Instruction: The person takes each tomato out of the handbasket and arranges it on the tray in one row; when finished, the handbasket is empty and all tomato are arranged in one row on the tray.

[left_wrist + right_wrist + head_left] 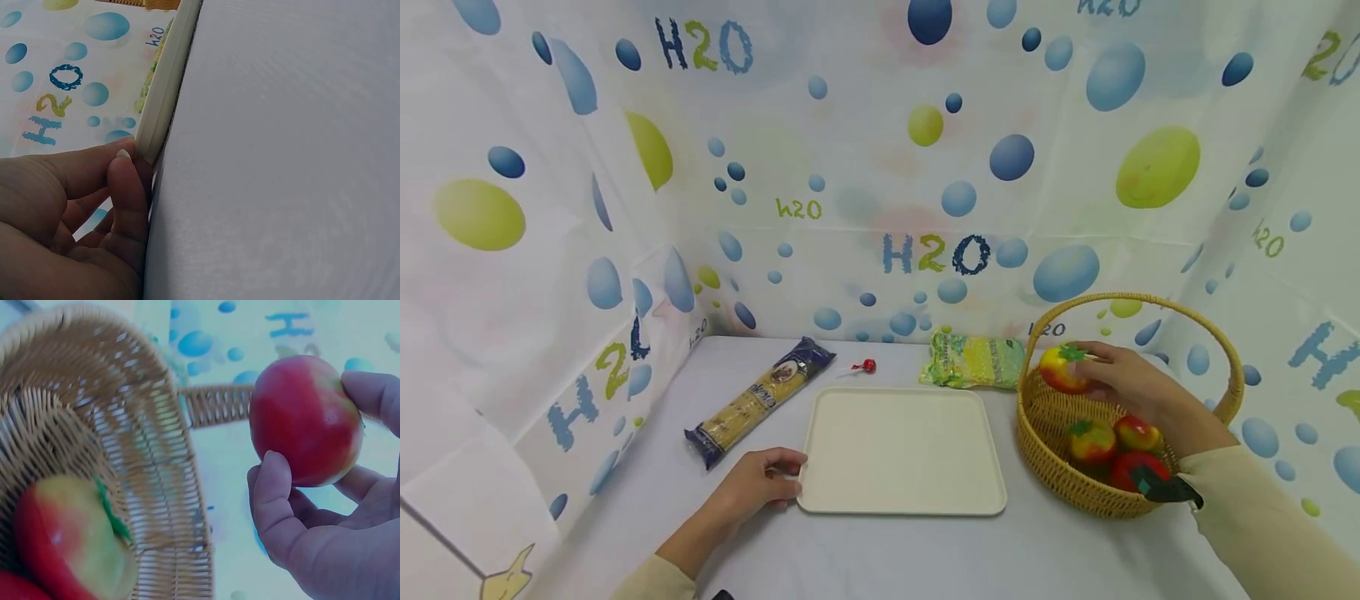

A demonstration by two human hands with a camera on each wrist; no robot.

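At the left edge of a cream rectangular tray (901, 450), my left hand (758, 485) grips the rim with curled fingers and thumb. The left wrist view shows the fingertips and thumb close together at the tray rim (164, 94). My right hand (1123, 379) holds a red-and-yellow tomato (1064, 370) with a green leafy top, just above a wicker basket (1060, 475). In the right wrist view, thumb and fingers go around the tomato (303, 422), beside the basket wall (165, 506). Several red and yellow fruits (1091, 442) lie inside the basket.
Left of the tray lies a long pasta packet (760, 400). A red lollipop (868, 365) is behind the tray, with a green-and-yellow bag (976, 360) to its right. The basket's tall handle (1138, 298) arches over its opening. Patterned curtains (850, 167) enclose the white table.
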